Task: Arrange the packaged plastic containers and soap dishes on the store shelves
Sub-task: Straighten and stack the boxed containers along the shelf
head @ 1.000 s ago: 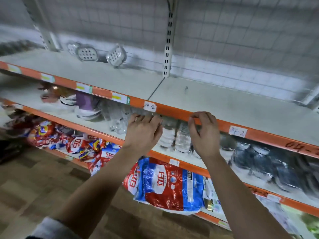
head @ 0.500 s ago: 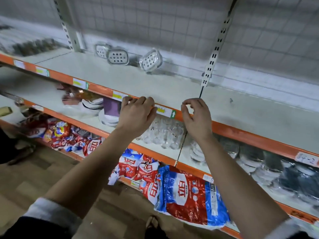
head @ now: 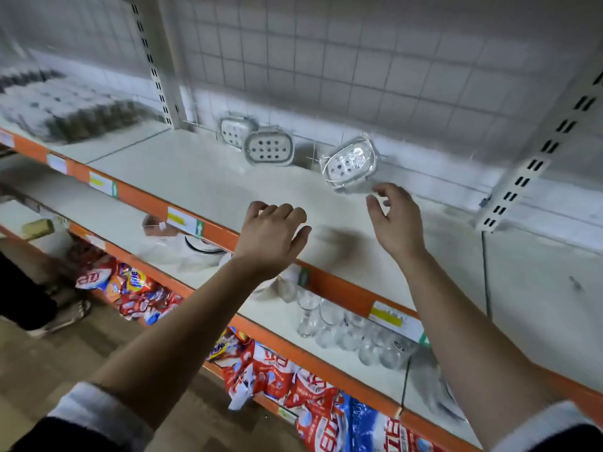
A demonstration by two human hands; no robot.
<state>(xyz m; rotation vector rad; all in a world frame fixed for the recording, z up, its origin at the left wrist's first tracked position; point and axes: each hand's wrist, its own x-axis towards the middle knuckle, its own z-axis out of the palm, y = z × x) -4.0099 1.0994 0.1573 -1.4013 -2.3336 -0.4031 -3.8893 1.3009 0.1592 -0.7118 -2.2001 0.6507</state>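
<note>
- The right hand (head: 394, 220) hangs over the top shelf (head: 202, 177), grip slack: fingers relaxed and spread, thumb apart, nothing held.
- The wrapped soap dish (head: 350, 164) leans tilted against the wire grid (head: 326, 60) at 11 o'clock from that hand, just beyond its fingertips. I cannot tell whether they touch its lower edge.
- The left hand (head: 272, 234) hovers above the shelf's front, back upward, fingers bent loosely forward, grip empty.
- The grey-rimmed soap dish (head: 269, 148) and the rear soap dish (head: 233, 132) stand on edge against the grid at 12 o'clock from the left hand, overlapping each other and well apart from both hands.
- The orange rail (head: 140, 197) with its price labels runs beneath both forearms.
- One slotted upright (head: 535, 168) juts out at 3 o'clock from the right hand. Another upright (head: 156, 70) rises at 10 o'clock from the dishes.
- Clear glasses (head: 342, 327) crowd the shelf below, at 6 o'clock from the right hand.
- Detergent bags (head: 293, 376) fill the lowest level.
- A sandalled foot (head: 62, 318) rests on the floor at the view's 9 o'clock edge.
</note>
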